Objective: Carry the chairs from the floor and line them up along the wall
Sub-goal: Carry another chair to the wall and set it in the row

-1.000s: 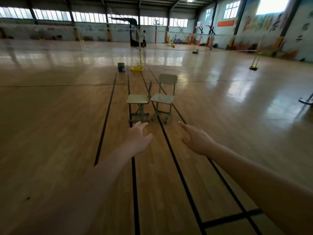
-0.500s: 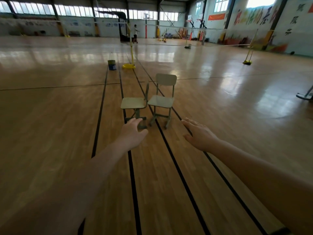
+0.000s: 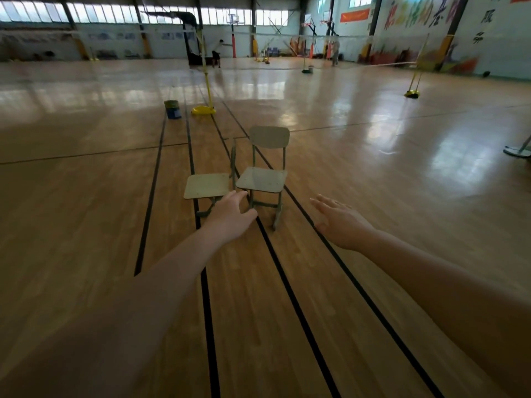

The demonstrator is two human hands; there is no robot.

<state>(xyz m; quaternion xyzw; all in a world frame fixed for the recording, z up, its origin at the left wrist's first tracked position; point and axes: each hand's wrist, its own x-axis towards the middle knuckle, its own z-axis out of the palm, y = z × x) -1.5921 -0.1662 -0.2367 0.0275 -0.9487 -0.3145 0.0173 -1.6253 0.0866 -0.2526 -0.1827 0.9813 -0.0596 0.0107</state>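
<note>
Two small olive-green chairs stand side by side on the wooden gym floor ahead of me. The left chair is turned sideways, its backrest edge-on against the right chair, which faces me with its backrest upright. My left hand reaches forward with relaxed fingers, overlapping the left chair's front corner in the view; whether it touches is unclear. My right hand is stretched out flat to the right of the right chair, holding nothing.
A yellow net post base and a blue bucket stand beyond the chairs. Another yellow post base is at the right, a grey stand base at the far right edge. People stand far off near the back wall.
The chairs have come closer and look larger. Both hands have moved forward toward them, the left now reaching the left chair's seat corner in the view.
</note>
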